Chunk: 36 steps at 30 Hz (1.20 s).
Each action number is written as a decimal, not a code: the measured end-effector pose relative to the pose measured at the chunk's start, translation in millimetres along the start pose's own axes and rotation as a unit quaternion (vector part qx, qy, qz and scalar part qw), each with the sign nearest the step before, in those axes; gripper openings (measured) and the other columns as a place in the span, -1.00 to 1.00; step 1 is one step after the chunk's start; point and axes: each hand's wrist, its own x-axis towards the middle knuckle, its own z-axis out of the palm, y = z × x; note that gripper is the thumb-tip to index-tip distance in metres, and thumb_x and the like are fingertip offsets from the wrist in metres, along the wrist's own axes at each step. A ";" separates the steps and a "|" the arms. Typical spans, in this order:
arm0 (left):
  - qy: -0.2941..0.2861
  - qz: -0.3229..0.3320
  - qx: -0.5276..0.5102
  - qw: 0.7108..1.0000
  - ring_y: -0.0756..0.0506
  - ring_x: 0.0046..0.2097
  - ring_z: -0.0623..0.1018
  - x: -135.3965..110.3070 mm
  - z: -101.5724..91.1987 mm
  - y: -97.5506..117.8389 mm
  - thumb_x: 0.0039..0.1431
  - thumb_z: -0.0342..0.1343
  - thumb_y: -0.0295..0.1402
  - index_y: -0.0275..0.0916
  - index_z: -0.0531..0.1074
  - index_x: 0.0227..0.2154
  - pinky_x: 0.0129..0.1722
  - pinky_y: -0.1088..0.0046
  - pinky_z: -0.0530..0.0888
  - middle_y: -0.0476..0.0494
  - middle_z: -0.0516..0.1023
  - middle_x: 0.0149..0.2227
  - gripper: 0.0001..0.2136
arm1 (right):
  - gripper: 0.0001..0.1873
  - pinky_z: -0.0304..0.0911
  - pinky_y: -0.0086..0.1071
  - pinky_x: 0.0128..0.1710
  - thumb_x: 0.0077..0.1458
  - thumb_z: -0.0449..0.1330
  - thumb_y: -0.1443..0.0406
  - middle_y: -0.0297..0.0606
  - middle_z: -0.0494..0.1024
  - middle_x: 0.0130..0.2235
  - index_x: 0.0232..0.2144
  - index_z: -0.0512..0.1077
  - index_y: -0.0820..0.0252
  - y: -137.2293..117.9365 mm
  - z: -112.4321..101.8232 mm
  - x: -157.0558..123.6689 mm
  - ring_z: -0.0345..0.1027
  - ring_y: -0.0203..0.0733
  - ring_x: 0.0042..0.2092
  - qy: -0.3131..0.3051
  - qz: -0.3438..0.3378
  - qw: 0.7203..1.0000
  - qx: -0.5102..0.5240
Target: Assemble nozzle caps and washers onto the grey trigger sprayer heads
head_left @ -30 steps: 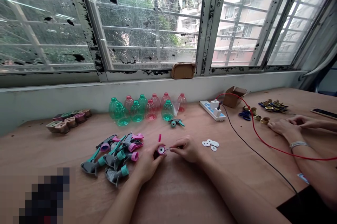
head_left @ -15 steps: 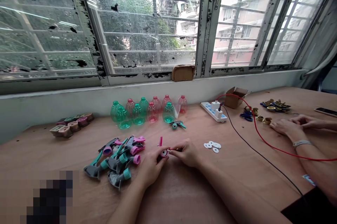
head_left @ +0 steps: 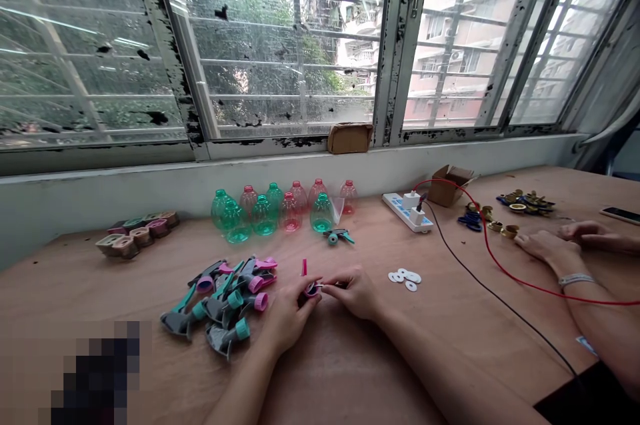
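My left hand (head_left: 291, 313) is closed round a trigger spray head (head_left: 311, 290), its pink trigger pointing up and its pink collar facing right. My right hand (head_left: 356, 293) pinches something small and thin at the collar's mouth; the fingers mostly hide it. Left of my hands lies a pile of grey spray heads (head_left: 220, 305) with pink or teal collars. To the right, several flat white washers (head_left: 411, 276) lie loose on the wooden table (head_left: 340, 372). Another spray head with a teal trigger (head_left: 339, 236) rests beyond my hands.
Green bottles (head_left: 264, 217) and red bottles (head_left: 291, 213) stand along the wall. A power strip (head_left: 406, 213) carries a red cable (head_left: 493, 257) and a black cable (head_left: 467, 272). At right are another person's hands (head_left: 547, 248), brass-coloured parts (head_left: 525, 202) and a phone (head_left: 620, 214).
The white disc visible in the pink collar earlier now shows less, and the collar looks slightly turned. Both hands stay in nearly the same place. The view has shifted slightly.
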 end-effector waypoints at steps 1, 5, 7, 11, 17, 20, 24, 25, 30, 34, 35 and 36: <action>-0.001 0.001 0.000 1.000 -0.13 0.01 0.50 -0.1 0.0 0.1 0.16 0.07 -0.39 -0.08 0.42 0.03 0.02 0.39 0.39 -0.09 0.55 -0.02 -0.65 | -0.81 0.32 -0.45 -0.41 0.09 0.24 0.21 -0.24 0.65 -0.32 -0.31 0.62 0.14 0.2 1.3 -0.1 0.52 -0.18 -0.37 0.005 0.004 1.000 -0.002; -0.004 0.002 -0.007 1.000 -0.13 0.00 0.50 -0.4 -0.4 0.6 0.17 0.07 -0.38 -0.09 0.41 0.03 0.01 0.38 0.39 -0.10 0.55 -0.03 -0.65 | -0.80 0.33 -0.45 -0.39 0.08 0.24 0.20 -0.23 0.65 -0.30 -0.30 0.61 0.14 -0.3 4.4 -0.5 0.52 -0.18 -0.35 0.010 0.012 1.000 0.003; -0.004 -0.002 -0.009 1.000 -0.13 -0.01 0.50 -0.5 -0.5 0.4 0.17 0.07 -0.36 -0.09 0.39 0.04 0.00 0.38 0.39 -0.10 0.55 -0.05 -0.64 | -0.81 0.33 -0.45 -0.38 0.06 0.26 0.21 -0.25 0.65 -0.31 -0.30 0.61 0.15 -2.4 4.2 -0.7 0.52 -0.18 -0.35 0.014 0.010 1.000 0.004; 0.010 -0.020 -0.005 1.000 -0.12 -0.14 0.54 -1.3 0.2 -0.5 0.17 0.07 -0.32 -0.09 0.31 0.09 -0.10 0.39 0.41 -0.08 0.57 -0.18 -0.60 | -0.84 0.30 -0.46 -0.41 0.04 0.27 0.24 -0.28 0.65 -0.36 -0.32 0.61 0.13 -8.0 1.5 -0.6 0.49 -0.22 -0.39 0.020 0.003 1.000 -0.008; 0.035 -0.019 -0.023 0.999 -0.10 -0.19 0.53 -2.2 0.3 1.6 0.14 0.09 -0.31 -0.16 0.29 -0.06 -0.19 0.42 0.40 -0.08 0.54 -0.19 -0.71 | -0.83 0.29 -0.44 -0.43 0.03 0.27 0.22 -0.26 0.65 -0.34 -0.32 0.61 0.14 -9.1 -3.3 -1.0 0.47 -0.22 -0.42 0.033 0.009 0.999 -0.006; 0.030 -0.020 0.002 0.999 -0.08 -0.31 0.51 -2.6 0.9 3.3 0.14 0.08 -0.30 -0.19 0.31 -0.19 -0.32 0.45 0.38 -0.04 0.53 -0.32 -0.81 | -0.82 0.29 -0.44 -0.44 0.03 0.27 0.22 -0.24 0.65 -0.34 -0.32 0.61 0.16 -6.6 -5.6 -1.7 0.46 -0.22 -0.42 0.062 0.021 0.998 0.003; 0.065 -0.017 0.056 0.996 -0.08 -0.33 0.50 -4.4 1.2 3.7 0.12 0.09 -0.31 -0.18 0.33 -0.24 -0.33 0.45 0.37 -0.02 0.52 -0.35 -0.84 | -0.81 0.25 -0.45 -0.47 0.05 0.25 0.22 -0.24 0.64 -0.39 -0.32 0.61 0.18 -1.7 -7.5 -1.6 0.41 -0.24 -0.45 0.096 0.036 0.995 0.003; 0.088 -0.012 0.084 0.993 -0.09 -0.30 0.50 -4.8 -0.4 3.9 0.11 0.08 -0.31 -0.18 0.35 -0.24 -0.30 0.43 0.37 -0.04 0.52 -0.33 -0.84 | -0.81 0.24 -0.45 -0.48 0.05 0.25 0.23 -0.24 0.63 -0.41 -0.33 0.61 0.18 -0.5 -7.7 -1.4 0.39 -0.25 -0.46 0.101 0.039 0.994 0.002; 0.173 0.037 0.293 0.940 -0.20 -0.09 0.44 -4.6 -31.0 10.1 0.08 0.04 -0.41 -0.18 0.42 -0.15 -0.05 0.24 0.29 -0.12 0.55 -0.16 -0.75 | -0.81 0.19 -0.47 -0.49 0.05 0.24 0.24 -0.27 0.61 -0.44 -0.33 0.61 0.18 2.9 -7.9 -1.4 0.34 -0.29 -0.49 0.107 0.048 0.993 -0.006; 0.241 -0.124 0.401 0.875 -0.29 -0.07 0.40 -4.5 -69.3 10.5 0.14 -0.04 -0.34 -0.20 0.45 -0.14 -0.09 0.14 0.28 -0.20 0.55 -0.13 -0.73 | -0.80 0.17 -0.47 -0.50 0.05 0.23 0.24 -0.27 0.62 -0.43 -0.31 0.61 0.17 1.7 -7.8 -1.5 0.32 -0.30 -0.49 0.096 0.044 0.994 -0.017; 0.242 -0.177 0.410 0.861 -0.32 -0.06 0.39 -4.8 -76.9 8.2 0.15 -0.06 -0.33 -0.21 0.46 -0.15 -0.11 0.13 0.29 -0.22 0.55 -0.13 -0.72 | -0.80 0.17 -0.47 -0.50 0.05 0.24 0.23 -0.27 0.62 -0.43 -0.31 0.61 0.16 1.2 -7.8 -1.3 0.33 -0.30 -0.49 0.093 0.042 0.995 -0.019; 0.229 -0.218 0.411 0.855 -0.34 -0.05 0.38 -5.0 -83.0 5.1 0.15 -0.07 -0.32 -0.21 0.46 -0.14 -0.13 0.11 0.30 -0.24 0.54 -0.10 -0.71 | -0.80 0.18 -0.47 -0.49 0.04 0.24 0.23 -0.27 0.62 -0.43 -0.31 0.61 0.16 0.6 -7.9 -1.1 0.33 -0.30 -0.49 0.090 0.040 0.995 -0.020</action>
